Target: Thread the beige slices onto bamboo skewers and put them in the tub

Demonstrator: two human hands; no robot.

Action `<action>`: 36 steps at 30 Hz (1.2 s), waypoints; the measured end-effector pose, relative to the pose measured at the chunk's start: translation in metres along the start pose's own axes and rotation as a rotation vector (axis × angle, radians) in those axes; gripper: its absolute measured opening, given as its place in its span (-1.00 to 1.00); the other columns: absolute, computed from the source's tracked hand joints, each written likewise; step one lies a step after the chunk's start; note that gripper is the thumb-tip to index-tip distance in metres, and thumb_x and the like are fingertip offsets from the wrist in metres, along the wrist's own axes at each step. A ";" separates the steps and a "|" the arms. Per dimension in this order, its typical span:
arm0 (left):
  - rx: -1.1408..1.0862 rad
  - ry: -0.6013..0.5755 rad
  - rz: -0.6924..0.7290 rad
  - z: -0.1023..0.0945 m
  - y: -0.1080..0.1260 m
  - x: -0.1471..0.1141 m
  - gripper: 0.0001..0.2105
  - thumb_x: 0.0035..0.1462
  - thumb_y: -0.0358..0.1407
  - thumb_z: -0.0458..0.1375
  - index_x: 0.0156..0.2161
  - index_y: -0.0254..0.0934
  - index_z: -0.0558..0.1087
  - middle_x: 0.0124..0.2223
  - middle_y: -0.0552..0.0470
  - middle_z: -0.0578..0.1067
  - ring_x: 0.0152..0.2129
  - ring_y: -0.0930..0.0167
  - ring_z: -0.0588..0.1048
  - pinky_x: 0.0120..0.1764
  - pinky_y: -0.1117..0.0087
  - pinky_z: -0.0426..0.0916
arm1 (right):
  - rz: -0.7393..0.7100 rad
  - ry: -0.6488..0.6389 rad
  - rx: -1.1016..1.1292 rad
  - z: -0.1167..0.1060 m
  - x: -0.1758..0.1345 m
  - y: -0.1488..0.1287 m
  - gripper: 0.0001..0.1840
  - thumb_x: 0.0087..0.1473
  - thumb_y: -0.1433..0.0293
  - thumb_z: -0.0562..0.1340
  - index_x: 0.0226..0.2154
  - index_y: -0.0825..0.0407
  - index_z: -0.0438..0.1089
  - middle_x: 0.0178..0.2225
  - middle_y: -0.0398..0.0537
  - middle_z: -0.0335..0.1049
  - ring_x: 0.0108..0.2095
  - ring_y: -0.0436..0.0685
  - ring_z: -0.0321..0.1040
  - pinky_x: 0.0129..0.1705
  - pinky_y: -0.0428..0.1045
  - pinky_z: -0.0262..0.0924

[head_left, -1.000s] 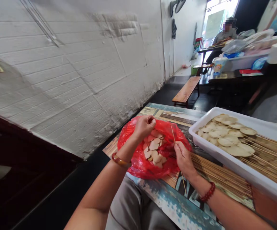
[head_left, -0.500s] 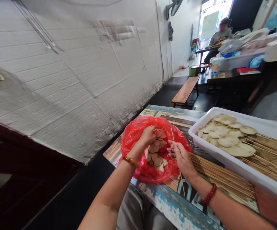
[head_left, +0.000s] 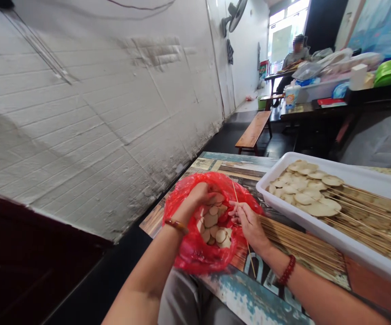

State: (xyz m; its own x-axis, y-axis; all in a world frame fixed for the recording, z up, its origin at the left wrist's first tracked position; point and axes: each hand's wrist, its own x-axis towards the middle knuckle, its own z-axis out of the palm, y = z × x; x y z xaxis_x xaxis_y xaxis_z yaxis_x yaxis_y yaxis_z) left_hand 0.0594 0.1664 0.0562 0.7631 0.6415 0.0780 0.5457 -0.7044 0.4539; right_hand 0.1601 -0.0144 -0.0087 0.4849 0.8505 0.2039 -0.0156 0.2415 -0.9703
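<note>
My left hand (head_left: 200,193) reaches into a red plastic bag (head_left: 202,264) of thin pale potato slices (head_left: 210,220). Its fingers are bent around the edge of one slice (head_left: 216,198) near the far side; the fingertips are partly hidden. At the bag's right rim, my right hand (head_left: 247,221) pinches a thin bamboo skewer (head_left: 250,257). The skewer stands slanted, its upper tip bare above the fingers and its lower end over the table. Beside that hand, a bundle of bamboo skewers (head_left: 300,243) lies on the table.
To the right stands a white plastic tub (head_left: 266,194) holding skewered slices (head_left: 303,189). All this rests on a patterned table (head_left: 246,293). Beyond are a wooden bench (head_left: 254,128), a loaded dark table (head_left: 303,115) and a seated person (head_left: 293,56). A white wall (head_left: 114,113) runs along the left.
The view has shifted slightly, so the table and tub appear further left. My left hand's fingers now bend at a slice in the bag. My right hand keeps its grip on the skewer.
</note>
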 end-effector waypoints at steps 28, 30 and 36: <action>-0.035 0.377 -0.032 0.035 0.020 -0.131 -0.82 0.05 -0.38 0.03 -0.20 -0.25 0.37 -0.20 -0.05 0.41 -0.23 0.37 0.36 -0.14 0.32 0.25 | -0.013 -0.080 -0.191 -0.005 -0.017 -0.010 -0.67 0.13 0.18 0.02 -0.23 0.04 0.33 -0.61 -0.20 0.28 -0.71 -0.06 0.13 -0.65 -0.12 0.08; 0.082 0.360 -0.066 0.038 0.024 -0.128 -0.83 0.02 -0.38 0.06 -0.22 -0.25 0.36 -0.22 -0.05 0.39 -0.25 0.35 0.34 -0.17 0.30 0.25 | -0.035 -0.090 -0.232 -0.005 -0.019 -0.012 -0.67 0.12 0.18 0.03 -0.21 0.03 0.35 -0.65 -0.22 0.27 -0.74 -0.05 0.11 -0.66 -0.11 0.06; 0.265 0.379 -0.129 0.040 0.033 -0.134 -0.94 0.02 -0.39 0.05 -0.34 -0.24 0.33 -0.29 -0.03 0.35 -0.31 0.33 0.31 -0.23 0.29 0.22 | -0.066 -0.098 -0.300 -0.005 -0.022 -0.013 -0.67 0.13 0.21 0.01 -0.19 0.03 0.35 -0.66 -0.22 0.28 -0.73 -0.04 0.12 -0.64 -0.11 0.07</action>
State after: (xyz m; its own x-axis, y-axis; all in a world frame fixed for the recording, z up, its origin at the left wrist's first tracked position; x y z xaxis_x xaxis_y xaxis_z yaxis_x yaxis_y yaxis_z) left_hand -0.0112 0.0450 0.0251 0.5306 0.7594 0.3767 0.7345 -0.6336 0.2428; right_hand 0.1540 -0.0382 -0.0016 0.3899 0.8817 0.2655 0.2789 0.1618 -0.9466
